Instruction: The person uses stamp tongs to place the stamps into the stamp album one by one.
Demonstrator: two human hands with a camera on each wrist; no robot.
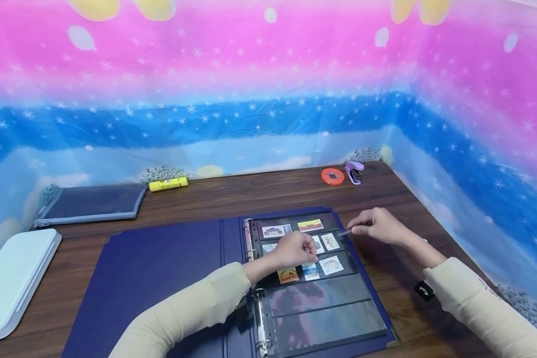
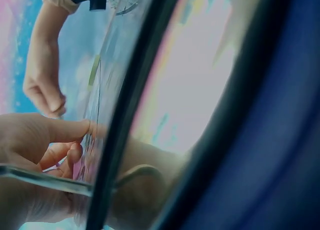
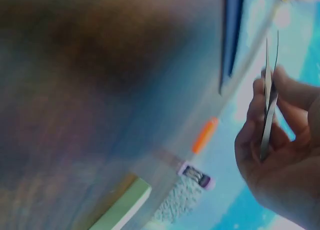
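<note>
A dark blue ring binder lies spread on the table, with a black pocket page on its right side. Several stamps, among them a white one and a yellow-red one, sit in the upper rows. Over the middle rows my left hand touches the page with fingers bent; whether it pinches the film is unclear. My right hand holds metal tweezers just off the page's right edge. Their tips stand slightly apart in the right wrist view, with no stamp visible between them.
Orange tape and a purple stapler lie at the back right. A yellow glue stick, a dark zip pouch and a white case are on the left. A pale green box shows in the right wrist view.
</note>
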